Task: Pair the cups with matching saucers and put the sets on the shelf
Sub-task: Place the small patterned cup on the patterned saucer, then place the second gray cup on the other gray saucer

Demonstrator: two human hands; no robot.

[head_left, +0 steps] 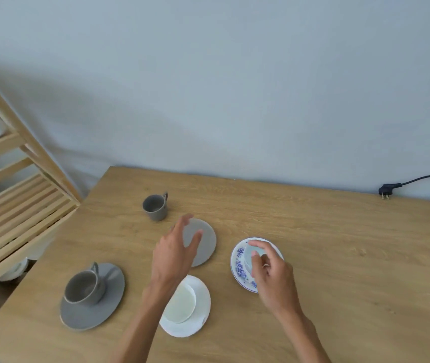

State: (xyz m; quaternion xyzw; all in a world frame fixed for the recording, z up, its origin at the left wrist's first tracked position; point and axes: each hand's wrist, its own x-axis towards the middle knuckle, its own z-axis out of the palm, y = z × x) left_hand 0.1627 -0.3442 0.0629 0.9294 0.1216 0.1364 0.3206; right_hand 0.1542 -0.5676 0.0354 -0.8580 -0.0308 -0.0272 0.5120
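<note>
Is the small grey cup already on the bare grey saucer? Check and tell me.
No. The small grey cup stands on the table, apart from the bare grey saucer.

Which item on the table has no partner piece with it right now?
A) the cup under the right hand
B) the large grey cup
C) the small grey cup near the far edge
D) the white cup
C: the small grey cup stands alone on the bare table, apart from the empty grey saucer.

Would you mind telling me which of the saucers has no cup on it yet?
The small grey saucer under the left hand; the large grey, white and blue-patterned saucers each carry a cup.
</note>
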